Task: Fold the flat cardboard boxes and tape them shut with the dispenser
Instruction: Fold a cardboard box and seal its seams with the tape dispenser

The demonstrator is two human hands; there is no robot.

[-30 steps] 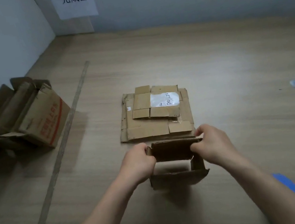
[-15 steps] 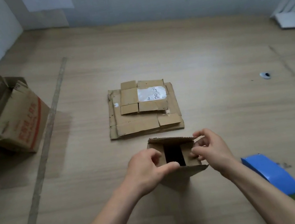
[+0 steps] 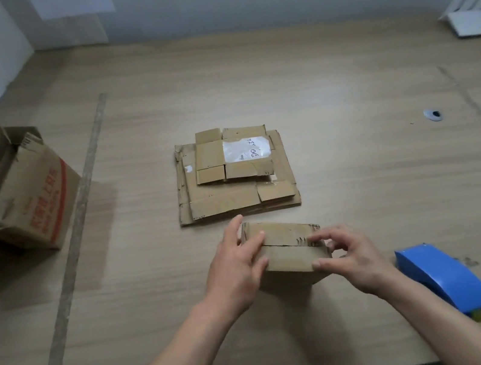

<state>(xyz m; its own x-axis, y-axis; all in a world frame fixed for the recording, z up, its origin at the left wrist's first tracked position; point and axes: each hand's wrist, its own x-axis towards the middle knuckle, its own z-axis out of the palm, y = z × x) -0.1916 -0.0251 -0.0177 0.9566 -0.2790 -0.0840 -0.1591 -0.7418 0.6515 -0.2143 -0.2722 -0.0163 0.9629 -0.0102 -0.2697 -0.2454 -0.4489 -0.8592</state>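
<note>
A small brown cardboard box (image 3: 285,248) stands on the wooden table in front of me with its two top flaps folded down and meeting along a seam. My left hand (image 3: 237,265) lies flat on the box's left end, fingers straight and pressing the flaps down. My right hand (image 3: 347,257) holds the box's right end, fingers curled over the top and thumb on the near side. Just behind the box lies a stack of flat cardboard boxes (image 3: 232,177). A blue tape dispenser (image 3: 443,279) rests on the table to the right of my right hand.
A large open carton (image 3: 12,195) lies tipped at the left edge. A pale strip (image 3: 79,215) runs diagonally across the table. A white object (image 3: 479,21) sits at the far right corner, and a small round hole (image 3: 434,115) marks the table on the right.
The box's top was open a second ago; both hands have folded the flaps down, and the top is now closed. My view has shifted, bringing the dispenser into sight.
</note>
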